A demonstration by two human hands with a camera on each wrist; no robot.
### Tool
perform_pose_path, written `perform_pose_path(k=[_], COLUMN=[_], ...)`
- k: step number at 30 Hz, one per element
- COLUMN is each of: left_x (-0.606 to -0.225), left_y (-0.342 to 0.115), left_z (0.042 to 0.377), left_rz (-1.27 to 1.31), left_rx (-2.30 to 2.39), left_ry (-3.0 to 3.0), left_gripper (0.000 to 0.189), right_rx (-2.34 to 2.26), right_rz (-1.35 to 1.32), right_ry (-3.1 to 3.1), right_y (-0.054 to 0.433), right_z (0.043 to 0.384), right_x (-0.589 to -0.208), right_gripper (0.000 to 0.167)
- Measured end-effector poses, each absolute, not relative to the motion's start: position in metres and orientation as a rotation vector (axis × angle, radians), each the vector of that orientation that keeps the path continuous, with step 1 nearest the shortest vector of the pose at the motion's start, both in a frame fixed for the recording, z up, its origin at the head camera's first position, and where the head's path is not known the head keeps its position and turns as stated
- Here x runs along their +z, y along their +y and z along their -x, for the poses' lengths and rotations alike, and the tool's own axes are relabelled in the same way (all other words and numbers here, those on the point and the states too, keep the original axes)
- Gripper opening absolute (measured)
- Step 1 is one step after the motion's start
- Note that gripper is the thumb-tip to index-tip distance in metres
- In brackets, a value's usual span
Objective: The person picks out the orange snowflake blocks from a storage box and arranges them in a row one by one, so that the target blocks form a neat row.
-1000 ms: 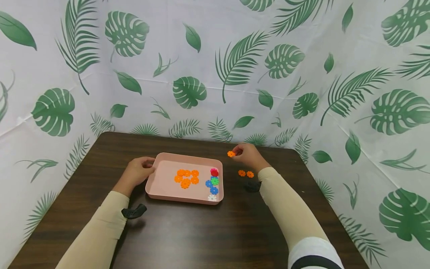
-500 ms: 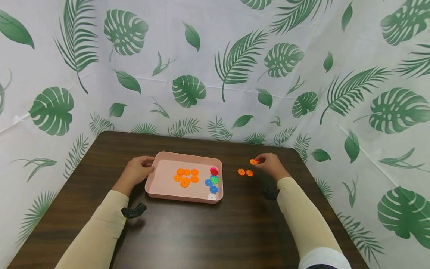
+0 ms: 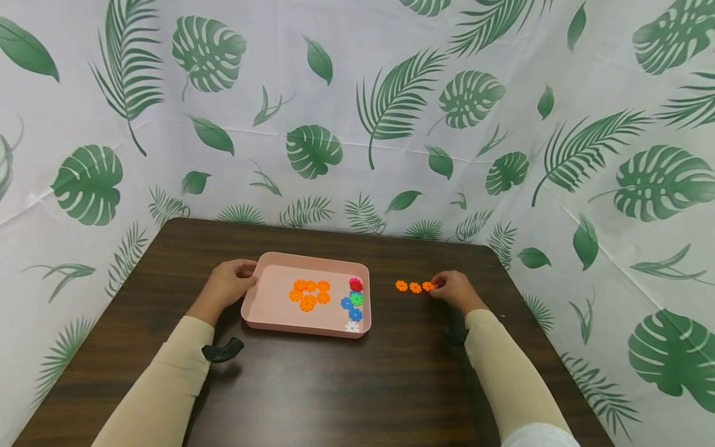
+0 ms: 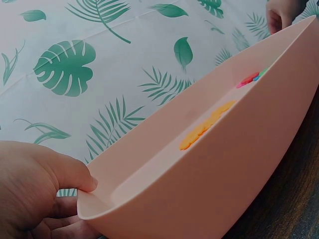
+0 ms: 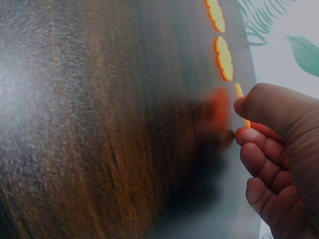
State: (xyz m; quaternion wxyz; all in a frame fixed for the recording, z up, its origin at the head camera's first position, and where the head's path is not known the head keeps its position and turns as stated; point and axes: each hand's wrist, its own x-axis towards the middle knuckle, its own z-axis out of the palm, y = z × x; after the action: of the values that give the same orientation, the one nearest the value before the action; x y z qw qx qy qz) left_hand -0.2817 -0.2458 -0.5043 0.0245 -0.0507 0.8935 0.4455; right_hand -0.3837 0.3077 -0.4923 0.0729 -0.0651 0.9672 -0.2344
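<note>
My left hand [image 3: 228,285] grips the left end of a pink tray [image 3: 307,330], thumb inside the wall and fingers outside, as the left wrist view shows. Right of the tray, my right hand [image 3: 454,290] pinches an orange flower-shaped disc [image 5: 239,90] between thumb and forefinger, just over the tabletop. Two more orange flower discs lie to its left in a row: a near one [image 3: 415,287] and a farther one [image 3: 401,285]. Inside the tray, several orange flower discs [image 3: 307,303] cluster in the middle.
Along the tray's right side lie a red disc [image 3: 356,285], a green disc [image 3: 356,299], blue discs [image 3: 355,315] and a white disc [image 3: 352,326]. The dark wooden table [image 3: 335,391] meets a leaf-patterned cloth [image 3: 335,198] at its back and sides.
My right hand has carried an orange disc from beside the tray's back right corner rightward, then down to the end of the row of two. The left hand has stayed on the tray.
</note>
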Motion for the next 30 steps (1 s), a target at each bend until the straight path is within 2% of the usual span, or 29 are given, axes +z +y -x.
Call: perform_pose_path(k=[23,30], left_x=[-0.504,-0.505], left_y=[-0.246,-0.246], left_z=[0.283,0.283], left_rz=[0.15,0.149], left_rx=[1.381,1.379], left_ry=[2.767,2.763], left_gripper=[0.049,0.049], right_rx=[-0.636,-0.643], right_rz=[0.232,0.273], right_ry=[2.903,2.919], right_y=[0.304,0.3], right_z=[0.383,0.385], right_x=[-0.491,-0.479], right_gripper=[0.027,0.031])
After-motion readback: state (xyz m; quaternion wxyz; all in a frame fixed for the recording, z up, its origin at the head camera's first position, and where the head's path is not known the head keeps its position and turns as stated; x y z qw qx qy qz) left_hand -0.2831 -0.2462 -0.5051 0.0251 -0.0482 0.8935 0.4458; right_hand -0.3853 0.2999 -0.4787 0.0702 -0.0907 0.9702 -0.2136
